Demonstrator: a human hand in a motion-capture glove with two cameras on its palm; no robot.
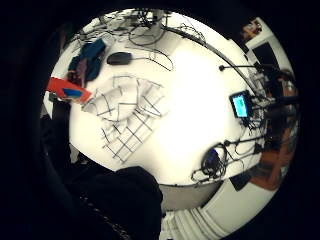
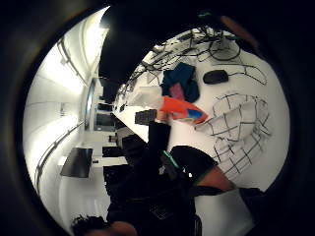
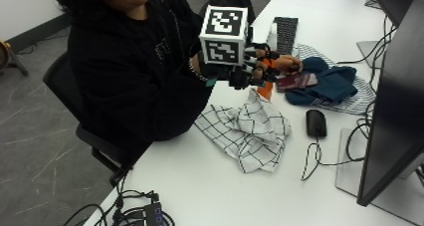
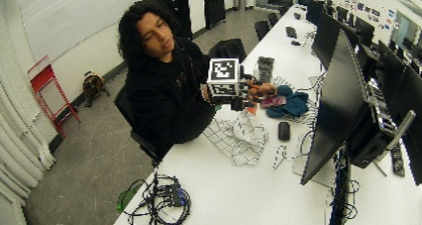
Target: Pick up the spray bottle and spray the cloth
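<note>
I saw gloved right hand [image 3: 255, 66] raised above table [image 3: 218, 186], fingers curled round orange spray bottle [image 3: 266, 89]; checked cloth [image 3: 248, 131] lay crumpled just below hand.

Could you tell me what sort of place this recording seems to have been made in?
Most likely an office or computer lab: a long white table carries a large monitor, a black mouse and a keyboard, and the wide outside view shows more monitors down the row.
</note>
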